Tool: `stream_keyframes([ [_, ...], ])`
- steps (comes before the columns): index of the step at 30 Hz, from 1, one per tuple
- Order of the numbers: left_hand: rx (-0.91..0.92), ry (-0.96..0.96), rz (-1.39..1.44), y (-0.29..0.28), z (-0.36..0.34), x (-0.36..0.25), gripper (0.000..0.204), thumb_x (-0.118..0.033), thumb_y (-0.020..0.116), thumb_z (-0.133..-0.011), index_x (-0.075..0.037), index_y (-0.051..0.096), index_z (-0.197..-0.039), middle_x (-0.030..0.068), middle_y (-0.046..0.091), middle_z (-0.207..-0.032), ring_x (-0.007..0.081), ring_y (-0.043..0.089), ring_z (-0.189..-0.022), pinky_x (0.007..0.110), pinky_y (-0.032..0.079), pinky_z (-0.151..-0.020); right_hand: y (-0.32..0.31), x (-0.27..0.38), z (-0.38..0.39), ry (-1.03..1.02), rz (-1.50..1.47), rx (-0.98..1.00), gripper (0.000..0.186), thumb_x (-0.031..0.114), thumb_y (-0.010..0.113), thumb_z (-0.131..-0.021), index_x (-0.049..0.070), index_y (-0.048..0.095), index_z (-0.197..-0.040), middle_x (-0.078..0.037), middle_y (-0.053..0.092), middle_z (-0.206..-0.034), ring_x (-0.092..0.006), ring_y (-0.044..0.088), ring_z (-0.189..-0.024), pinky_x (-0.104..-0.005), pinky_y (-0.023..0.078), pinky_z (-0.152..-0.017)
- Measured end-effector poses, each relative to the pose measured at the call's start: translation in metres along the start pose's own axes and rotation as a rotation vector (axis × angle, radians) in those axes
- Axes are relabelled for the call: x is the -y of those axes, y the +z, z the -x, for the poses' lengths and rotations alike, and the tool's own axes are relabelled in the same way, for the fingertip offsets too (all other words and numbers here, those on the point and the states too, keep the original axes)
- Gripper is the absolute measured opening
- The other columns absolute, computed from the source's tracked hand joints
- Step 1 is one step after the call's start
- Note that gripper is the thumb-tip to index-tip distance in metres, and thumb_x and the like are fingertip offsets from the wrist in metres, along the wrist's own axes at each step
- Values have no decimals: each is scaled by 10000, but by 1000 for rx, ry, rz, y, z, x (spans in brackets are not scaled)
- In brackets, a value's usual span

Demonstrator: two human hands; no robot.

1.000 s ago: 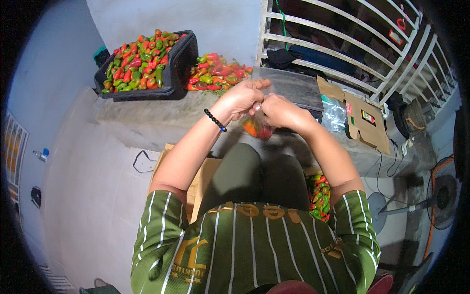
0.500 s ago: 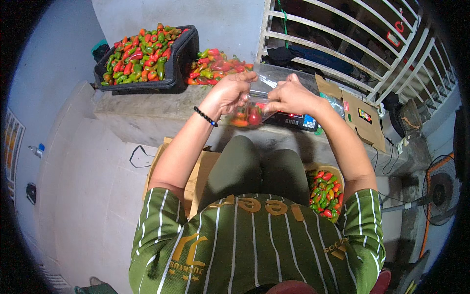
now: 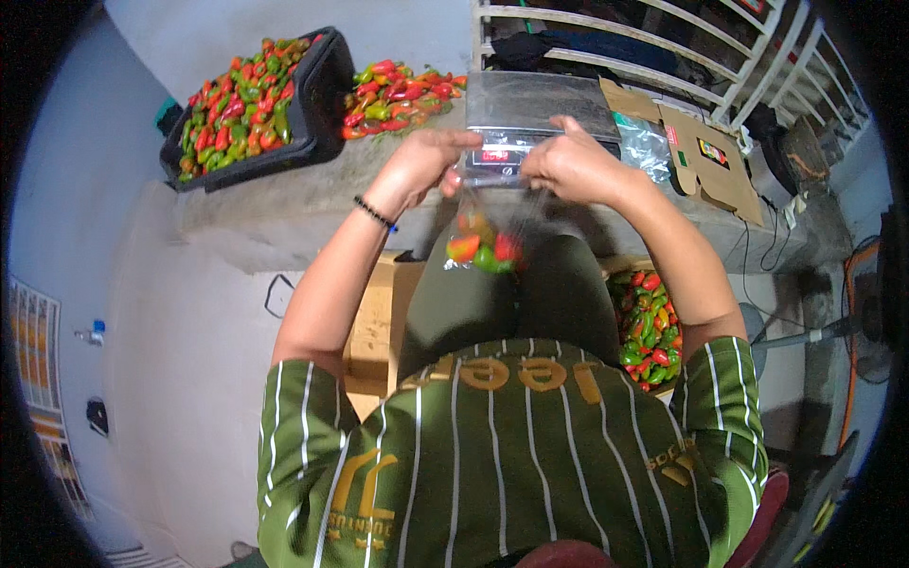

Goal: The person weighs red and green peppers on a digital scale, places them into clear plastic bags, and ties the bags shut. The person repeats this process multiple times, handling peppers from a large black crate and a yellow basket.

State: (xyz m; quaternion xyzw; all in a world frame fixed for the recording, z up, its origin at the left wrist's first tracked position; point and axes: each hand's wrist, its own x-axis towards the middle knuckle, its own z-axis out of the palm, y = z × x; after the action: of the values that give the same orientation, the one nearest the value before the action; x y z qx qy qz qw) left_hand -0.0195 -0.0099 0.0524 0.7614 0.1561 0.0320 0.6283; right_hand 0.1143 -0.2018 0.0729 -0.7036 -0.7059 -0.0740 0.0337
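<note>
A clear plastic bag (image 3: 497, 213) hangs between my two hands, with several red, orange and green peppers (image 3: 486, 248) at its bottom. My left hand (image 3: 428, 166), a dark bead bracelet on its wrist, pinches the bag's upper left edge. The upper right edge is gripped by my right hand (image 3: 579, 166), its fingers closed on the film. Just behind the bag stands a digital scale (image 3: 530, 102) with a grey metal plate and a lit red display. The bag hangs in front of the ledge, over my knees.
A black crate (image 3: 317, 104) heaped with peppers stands on the concrete ledge (image 3: 275, 208) at left, beside a loose pepper pile (image 3: 402, 95). Clear plastic bags (image 3: 644, 142) and flattened cardboard (image 3: 710, 156) lie right of the scale. Below are an open carton (image 3: 374, 322) and a pepper-filled container (image 3: 649, 327).
The bag has come down and nearer to me, so its peppers hang lower. Both hands still hold its top edges, and the scale plate shows more fully because the view has shifted.
</note>
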Motion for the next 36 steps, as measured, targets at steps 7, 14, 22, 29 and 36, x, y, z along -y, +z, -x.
stream_keyframes([
  [7, -1, 162, 168, 19, 31, -30, 354, 27, 404, -787, 85, 505, -1120, 138, 594, -1064, 97, 571, -512, 205, 483, -462, -15, 3, 36, -57, -232, -450, 148, 84, 580, -729, 123, 632, -862, -66, 626, -781, -241, 595, -781, -369, 426, -772],
  [14, 81, 287, 124, 39, 44, -56, 307, 4, 384, -826, 71, 533, -1086, 124, 606, -989, 107, 603, -564, 197, 477, -479, -42, 22, 62, -27, -331, -626, 226, -45, 596, -626, 66, 620, -821, -80, 593, -710, -258, 580, -734, -345, 443, -708],
  [22, 213, 644, -629, 80, 70, -33, 256, -90, 614, -698, 6, 601, -934, 167, 541, -1008, 309, 517, -928, 344, 458, -718, -12, 65, 79, 162, -484, -387, 224, -22, 557, -731, 40, 591, -943, -105, 613, -858, -232, 594, -768, -286, 448, -711],
  [29, 107, 713, -715, 61, 61, -23, 187, -44, 538, -693, 16, 604, -857, 187, 567, -872, 341, 565, -802, 384, 465, -715, -19, 71, 69, 330, -767, -265, 389, 221, 660, -727, 45, 538, -1052, -121, 603, -953, -242, 603, -828, -335, 469, -705],
  [36, -353, 763, -160, 39, 32, -25, 127, 11, 510, -754, 2, 608, -835, 88, 585, -804, 203, 574, -780, 315, 460, -713, -17, -32, -9, 289, -399, 219, 316, 269, 659, -725, 101, 625, -991, -121, 638, -832, -246, 607, -740, -358, 467, -711],
])
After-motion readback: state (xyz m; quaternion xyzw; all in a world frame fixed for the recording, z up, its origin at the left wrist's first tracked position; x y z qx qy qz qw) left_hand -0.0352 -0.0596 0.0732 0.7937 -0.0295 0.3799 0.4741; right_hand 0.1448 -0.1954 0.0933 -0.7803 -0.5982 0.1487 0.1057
